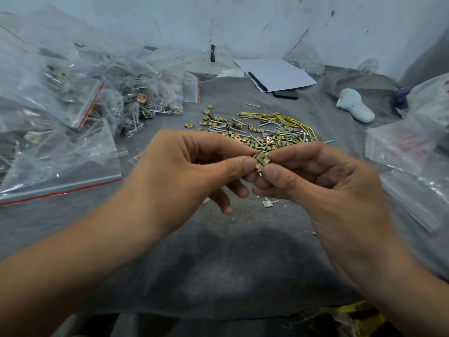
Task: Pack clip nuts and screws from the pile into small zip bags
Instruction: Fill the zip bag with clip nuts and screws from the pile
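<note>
Both hands meet above the grey cloth, in front of the pile (262,132) of brass-coloured clip nuts and silver screws. My left hand (184,166) and my right hand (315,176) pinch the same clip nut (261,158) between thumbs and forefingers. A short screw tip pokes out just below the nut, between the fingers. A large clear zip bag (60,161) with a red strip lies flat at the left. Behind it is a heap of filled small zip bags (116,93).
Yellow wire ties (286,119) lie along the far side of the pile. White paper with a black pen (274,74) sits at the back. A white figurine (354,105) lies at the right, with more plastic bags (413,142) at the right edge. A single clip (267,203) lies under my hands.
</note>
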Available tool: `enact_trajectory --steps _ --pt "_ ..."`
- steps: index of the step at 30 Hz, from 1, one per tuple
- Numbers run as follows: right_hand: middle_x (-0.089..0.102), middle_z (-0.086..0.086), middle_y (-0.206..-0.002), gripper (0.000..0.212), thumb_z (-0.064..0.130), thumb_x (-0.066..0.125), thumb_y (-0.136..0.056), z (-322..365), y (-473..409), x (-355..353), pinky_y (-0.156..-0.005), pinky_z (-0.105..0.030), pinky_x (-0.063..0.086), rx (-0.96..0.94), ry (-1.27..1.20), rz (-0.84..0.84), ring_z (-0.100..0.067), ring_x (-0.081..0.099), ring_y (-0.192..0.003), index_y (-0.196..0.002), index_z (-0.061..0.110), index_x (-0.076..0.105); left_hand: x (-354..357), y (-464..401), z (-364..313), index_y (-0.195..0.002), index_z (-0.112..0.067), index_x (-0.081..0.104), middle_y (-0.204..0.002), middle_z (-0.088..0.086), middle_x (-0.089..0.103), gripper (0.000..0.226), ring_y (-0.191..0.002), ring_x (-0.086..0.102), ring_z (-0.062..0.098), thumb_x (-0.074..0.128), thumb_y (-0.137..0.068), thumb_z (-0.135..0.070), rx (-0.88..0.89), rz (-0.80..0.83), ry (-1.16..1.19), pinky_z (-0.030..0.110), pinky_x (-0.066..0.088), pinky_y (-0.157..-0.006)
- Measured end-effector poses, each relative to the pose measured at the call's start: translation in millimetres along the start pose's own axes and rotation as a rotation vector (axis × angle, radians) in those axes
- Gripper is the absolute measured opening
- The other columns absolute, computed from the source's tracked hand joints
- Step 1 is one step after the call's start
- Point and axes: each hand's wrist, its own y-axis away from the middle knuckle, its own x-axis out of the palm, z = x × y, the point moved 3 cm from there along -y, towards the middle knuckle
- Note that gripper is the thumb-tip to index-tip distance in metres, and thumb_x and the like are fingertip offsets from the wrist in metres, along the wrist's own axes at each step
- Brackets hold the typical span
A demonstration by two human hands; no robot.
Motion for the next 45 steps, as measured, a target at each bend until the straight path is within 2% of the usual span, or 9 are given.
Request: enact_trajectory --steps 4,9,16,23,28,31,33,38,45 --pt "0.078 -0.019 -0.091 0.024 0.011 0.080 -0.080 -2 -1 0 -0.076 -0.034 0.063 0.081 -0.022 0.066 -0.031 0.077 -0.081 -0.102 0.004 0.073 -5 -2 1 -0.092 -0.003 0.080 -0.074 0.017 0.075 0.019 -0.064 0.073 0.030 0.077 -0.077 -0.014 0.006 0.015 -0.033 0.034 0.058 -0.049" --pt "0.077 -0.019 -0.092 0.021 0.020 0.082 -0.078 -5 -1 -5 -0.080 -0.038 0.062 0.194 0.026 0.139 -0.032 0.077 -0.087 -0.097 0.011 0.077 -6 -2 0 -0.095 -0.013 0.081 -0.073 0.005 0.076 0.010 -0.063 0.074 0.019 0.079 -0.087 -0.017 0.156 0.125 -0.361 0.035 0.063 -0.056" --pt "0.074 -0.017 -0.087 0.020 0.016 0.081 -0.074 -15 -3 -6 -0.073 -0.033 0.062 0.317 -0.115 0.084 -0.027 0.073 -0.078 -0.092 0.008 0.078 -7 -5 9 -0.096 -0.006 0.080 -0.073 0.005 0.075 0.010 -0.065 0.075 0.024 0.075 -0.090 -0.012 0.194 0.126 -0.376 0.041 0.063 -0.059" --pt "0.075 -0.009 -0.087 0.020 0.018 0.078 -0.078 -13 -11 -21 -0.069 -0.028 0.060 0.188 0.003 -0.095 -0.020 0.071 -0.075 -0.098 0.013 0.077 -5 -2 12 -0.098 -0.008 0.082 -0.074 -0.003 0.075 0.016 -0.061 0.072 0.009 0.072 -0.091 -0.019 0.313 0.137 -0.596 0.029 0.061 -0.059" --pt "0.075 -0.010 -0.086 0.028 0.009 0.076 -0.077 -12 -19 -40 -0.072 -0.026 0.061 0.240 -0.036 -0.192 -0.023 0.073 -0.080 -0.104 0.002 0.073 -10 -10 7 -0.115 -0.038 0.079 -0.101 -0.015 0.072 0.028 -0.077 0.060 0.002 0.069 -0.092 -0.049 0.243 0.184 -1.017 0.036 0.055 -0.078" --pt "0.076 -0.011 -0.089 0.028 0.009 0.078 -0.075 -14 -18 -37 -0.076 -0.028 0.062 0.251 -0.008 -0.176 -0.024 0.074 -0.082 -0.102 0.004 0.075 -42 -17 -4 -0.098 -0.046 0.076 -0.090 -0.018 0.064 0.042 -0.070 0.053 -0.001 0.055 -0.078 -0.077 0.046 -0.057 -1.116 0.033 0.048 -0.066" --pt "0.077 -0.012 -0.089 0.024 0.009 0.080 -0.075 -14 -16 -33 -0.076 -0.028 0.062 0.238 0.013 -0.153 -0.025 0.075 -0.081 -0.098 0.008 0.077 -43 -9 -2 -0.089 -0.040 0.067 -0.088 -0.016 0.057 0.060 -0.076 0.057 0.004 0.040 -0.073 -0.091 -0.038 -0.042 -1.306 0.033 0.050 -0.066" --pt "0.079 -0.007 -0.091 0.020 0.004 0.082 -0.084 -19 -10 -20 -0.073 -0.026 0.061 0.152 0.255 -0.057 -0.024 0.077 -0.083 -0.097 0.019 0.078 -25 -1 1 -0.085 -0.030 0.051 -0.088 -0.009 0.054 0.038 -0.082 0.060 0.020 0.041 -0.084 -0.067 0.004 -0.045 -1.499 0.039 0.054 -0.068" --pt "0.077 0.012 -0.089 0.025 0.019 0.090 -0.080 -15 -13 15 -0.074 -0.021 0.060 -0.074 0.534 0.036 -0.008 0.075 -0.085 -0.095 0.031 0.074 -36 -6 -6 -0.078 -0.034 0.061 -0.072 -0.013 0.064 0.027 -0.066 0.059 0.011 0.051 -0.088 -0.057 0.044 -0.128 -1.342 0.035 0.053 -0.059"
